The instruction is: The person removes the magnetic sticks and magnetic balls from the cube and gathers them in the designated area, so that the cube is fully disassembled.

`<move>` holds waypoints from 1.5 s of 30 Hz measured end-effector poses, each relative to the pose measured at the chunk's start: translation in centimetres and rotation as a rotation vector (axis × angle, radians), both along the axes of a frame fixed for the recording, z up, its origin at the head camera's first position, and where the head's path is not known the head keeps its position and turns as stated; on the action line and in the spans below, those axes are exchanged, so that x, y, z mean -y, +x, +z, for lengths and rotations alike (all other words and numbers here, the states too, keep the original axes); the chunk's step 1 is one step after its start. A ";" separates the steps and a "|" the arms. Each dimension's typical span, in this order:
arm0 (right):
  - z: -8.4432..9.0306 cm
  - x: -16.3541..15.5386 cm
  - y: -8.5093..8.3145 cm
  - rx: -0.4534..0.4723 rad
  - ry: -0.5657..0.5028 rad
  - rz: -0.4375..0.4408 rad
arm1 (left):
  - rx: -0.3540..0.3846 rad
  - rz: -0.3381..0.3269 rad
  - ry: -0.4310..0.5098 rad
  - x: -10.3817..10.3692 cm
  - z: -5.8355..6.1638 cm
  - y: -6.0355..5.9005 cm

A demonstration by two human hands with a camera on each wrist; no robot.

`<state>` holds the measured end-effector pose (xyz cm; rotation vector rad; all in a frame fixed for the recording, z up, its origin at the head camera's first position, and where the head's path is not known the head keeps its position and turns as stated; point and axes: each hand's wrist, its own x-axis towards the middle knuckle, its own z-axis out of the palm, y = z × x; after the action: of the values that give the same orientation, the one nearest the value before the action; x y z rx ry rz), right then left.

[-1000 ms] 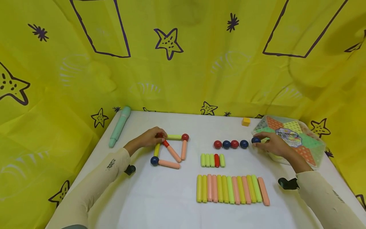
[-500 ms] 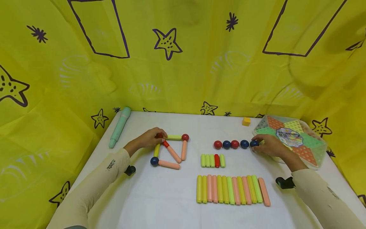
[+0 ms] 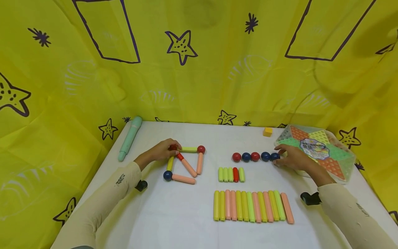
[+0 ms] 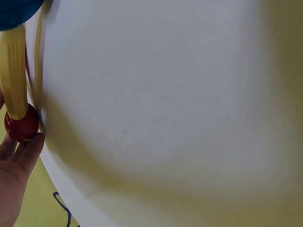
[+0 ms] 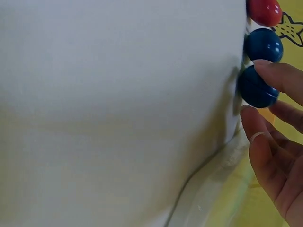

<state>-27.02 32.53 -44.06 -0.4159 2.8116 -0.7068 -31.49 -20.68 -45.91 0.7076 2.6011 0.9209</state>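
Observation:
On the white table (image 3: 186, 214) lies a frame of magnetic sticks and balls (image 3: 186, 162). My left hand (image 3: 174, 146) holds the red ball (image 3: 173, 147) at the frame's far left corner, fingers curled over it. The left wrist view shows that red ball (image 4: 21, 125) at the end of a yellow stick (image 4: 14, 75), with my fingers (image 4: 21, 158) against it. My right hand (image 3: 277, 154) pinches a blue ball (image 3: 275, 156) at the right end of a row of red and blue balls (image 3: 250, 157). In the right wrist view a finger and thumb (image 5: 258, 137) bracket this blue ball (image 5: 258, 87), which touches its blue neighbour (image 5: 263, 45).
A mint-green pen-shaped object (image 3: 130, 137) lies at the far left. A small yellow cube (image 3: 267, 131) and a clear box with a coloured lid (image 3: 317, 148) stand at the far right. A row of short sticks (image 3: 231, 174) and a row of long sticks (image 3: 252, 205) lie mid-table. Yellow cloth walls surround the table.
My right hand has brought the blue ball leftwards until it joins the end of the row of balls. The left hand has stayed on the red ball.

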 end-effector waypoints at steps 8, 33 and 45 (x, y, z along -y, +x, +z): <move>1.7 -0.3 0.7 -0.050 0.019 0.010 | -0.006 -0.011 0.017 0.3 0.4 0.0; 3.3 21.7 -2.8 0.187 -0.161 0.081 | -0.055 -0.075 0.062 1.1 0.0 -0.4; 0.6 27.0 -3.3 0.313 -0.077 -0.001 | -0.026 -0.077 0.011 0.7 0.1 -0.2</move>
<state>-30.29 5.55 -43.47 -0.2871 2.4979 -0.8053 -31.64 -21.37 -45.81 0.8221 2.5737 0.9095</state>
